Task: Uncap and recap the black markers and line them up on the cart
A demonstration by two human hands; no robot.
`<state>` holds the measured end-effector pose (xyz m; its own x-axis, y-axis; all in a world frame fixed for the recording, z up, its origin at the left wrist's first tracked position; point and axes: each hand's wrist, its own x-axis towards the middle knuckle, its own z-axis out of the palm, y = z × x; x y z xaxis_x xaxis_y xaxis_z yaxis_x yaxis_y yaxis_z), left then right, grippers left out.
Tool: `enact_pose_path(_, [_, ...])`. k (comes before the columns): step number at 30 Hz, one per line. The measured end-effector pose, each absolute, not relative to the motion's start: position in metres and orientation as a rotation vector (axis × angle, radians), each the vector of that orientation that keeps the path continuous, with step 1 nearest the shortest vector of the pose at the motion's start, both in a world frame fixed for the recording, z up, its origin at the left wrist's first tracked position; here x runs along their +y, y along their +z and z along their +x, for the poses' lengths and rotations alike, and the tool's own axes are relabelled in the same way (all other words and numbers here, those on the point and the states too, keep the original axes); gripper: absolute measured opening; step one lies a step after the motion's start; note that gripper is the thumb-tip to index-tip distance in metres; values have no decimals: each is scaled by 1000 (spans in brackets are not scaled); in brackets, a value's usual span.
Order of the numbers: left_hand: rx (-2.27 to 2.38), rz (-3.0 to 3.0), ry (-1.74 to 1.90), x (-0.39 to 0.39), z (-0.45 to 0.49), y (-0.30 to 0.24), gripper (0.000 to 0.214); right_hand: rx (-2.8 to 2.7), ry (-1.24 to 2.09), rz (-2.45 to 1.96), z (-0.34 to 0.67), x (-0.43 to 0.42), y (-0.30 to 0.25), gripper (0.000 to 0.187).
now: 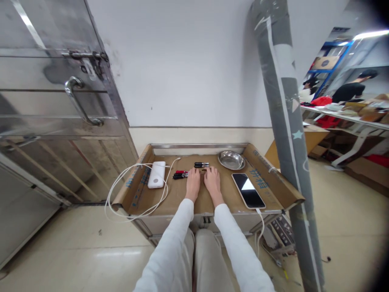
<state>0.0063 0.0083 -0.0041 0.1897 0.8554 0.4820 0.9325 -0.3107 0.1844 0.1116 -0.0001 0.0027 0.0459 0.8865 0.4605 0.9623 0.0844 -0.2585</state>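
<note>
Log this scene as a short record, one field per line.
Surface: brown cardboard with upturned sides
Left hand: at the black and red pen-like items; grip unclear
Right hand: beside the other hand; fingertips' contact unclear
Beyond the hands: black pen-like items
Left side: white power bank
Right side: round metal dish; nearer the person, a phone with white cable plugged in

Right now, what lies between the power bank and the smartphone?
Head view, left to right: white cable, red and black pen-shaped items, left hand, right hand, with brown cardboard under them.
</note>
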Motion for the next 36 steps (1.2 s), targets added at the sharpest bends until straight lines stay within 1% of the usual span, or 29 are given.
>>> enact_pose_path(4, [-1724,-2335,-767,12,7,-6,21,-1851,-215,-1829,113,1,-1,24])
enact_pose_path(8, [-1748,-2315,-766,11,7,-7,18,-1813,-245,-1858,114,1,-3,21])
enact_pose_path(18, [-1792,-2258,-775,12,7,-11,18,-1736,-282,-1888,116,-4,-4,21])
enact_pose_path(28, [-1743,-2300,-793,12,6,-10,15,-1843,-162,-1862,116,-5,-2,22])
enact_pose_path(36, [-1754,-2296,-846,13,7,-9,16,-1616,-216,-1991,118,-5,-3,25])
